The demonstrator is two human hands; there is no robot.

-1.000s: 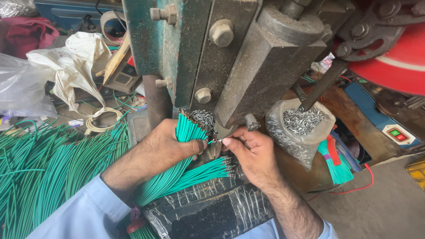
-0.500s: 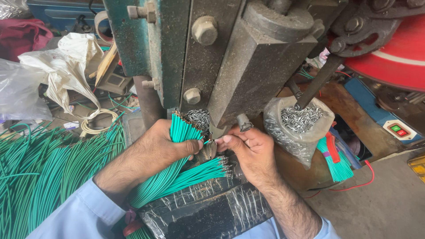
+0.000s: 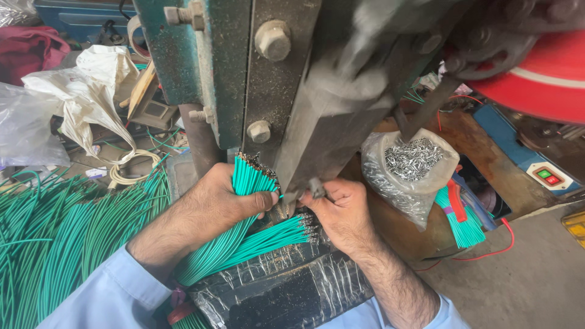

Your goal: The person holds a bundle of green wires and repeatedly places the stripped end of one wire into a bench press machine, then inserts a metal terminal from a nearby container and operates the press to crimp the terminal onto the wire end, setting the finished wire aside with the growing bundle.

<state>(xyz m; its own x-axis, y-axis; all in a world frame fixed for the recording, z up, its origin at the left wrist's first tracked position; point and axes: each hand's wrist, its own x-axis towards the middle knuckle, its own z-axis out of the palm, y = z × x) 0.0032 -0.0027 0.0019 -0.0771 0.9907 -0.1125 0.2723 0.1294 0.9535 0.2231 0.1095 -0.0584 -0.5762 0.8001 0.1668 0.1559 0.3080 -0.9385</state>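
Green wires fill my left hand (image 3: 222,204), a tight bundle (image 3: 247,183) gripped in the fist with the bare metal tips standing up just under the press. Compared with half a second back, I see the grey ram (image 3: 341,91) of the press now smeared with motion blur, where before it was sharp, and the view has drifted so the machine sits further left and higher. My hands have barely shifted. My left wrist comes in from the near left, thumb laid across the front of the bundle, fingers wrapped round behind it. My right hand (image 3: 341,213) comes in from the near right, knuckles up, fingertips pinched closed right at the foot of the ram; what they pinch is too small and blurred to tell. Below the two hands a second fan of green wires (image 3: 268,237) lies across a block wrapped in black plastic film (image 3: 280,286), tips pointing right. To the right, just beside my right hand, sits a clear bag of small metal terminals (image 3: 408,167). Far left, a big loose heap of green wires (image 3: 67,237) spreads over the bench.
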